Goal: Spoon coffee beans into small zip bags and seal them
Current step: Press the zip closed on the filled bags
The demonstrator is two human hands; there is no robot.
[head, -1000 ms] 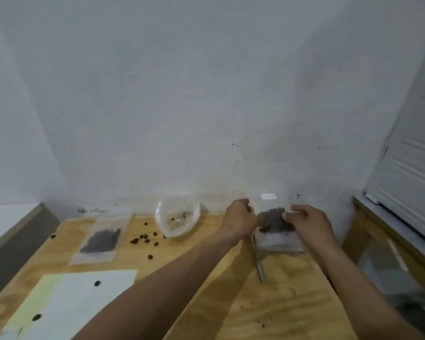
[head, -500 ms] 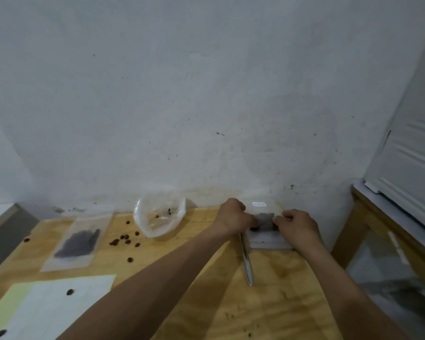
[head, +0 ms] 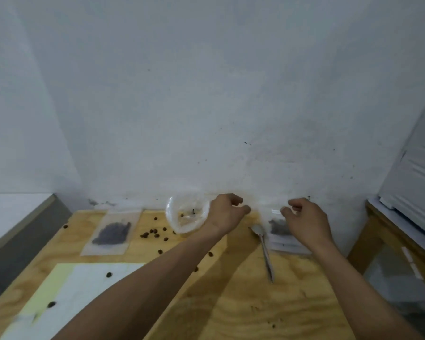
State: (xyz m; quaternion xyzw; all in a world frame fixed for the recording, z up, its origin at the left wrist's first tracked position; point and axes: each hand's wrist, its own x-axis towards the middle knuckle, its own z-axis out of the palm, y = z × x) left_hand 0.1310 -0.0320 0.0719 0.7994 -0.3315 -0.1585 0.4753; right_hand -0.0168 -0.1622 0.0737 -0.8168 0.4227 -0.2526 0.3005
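- 1 filled bag (head: pixel 111 233) lies flat at the far left of the table (head: pixel 268 303), a dark patch of beans inside it. It looks finished, though I cannot tell from here whether its zip is pressed shut.
- A 2nd bag (head: pixel 279 229) lies flat at the far right, close to the wall, beans showing through it. The right hand (head: pixel 304 222) hovers over its right side and hides part of it.
- The left hand (head: pixel 225 214) is near the bag's top left corner, fingers loosely curled. I see nothing between them, and the blur stops me saying whether the tips touch the plastic.
- The right hand's fingers are curled in the same loose way, above the zip end. I cannot tell if they pinch it.
- My guess: the 2nd bag is filled and is either being sealed or is just sealed.
- The spoon (head: pixel 263 246) lies on the table just left of that bag, bowl toward the wall, nobody holding it.
- The bowl (head: pixel 187 214) sits tipped behind the left wrist and looks nearly empty.
- Loose beans (head: pixel 153 233) lie scattered between the bowl and the 1st bag, and a few on the paper (head: pixel 84 290) at the near left.
- Room: the wall stands right behind the bags, and the table's right edge is close to the 2nd bag. The near middle of the table offers the most space.
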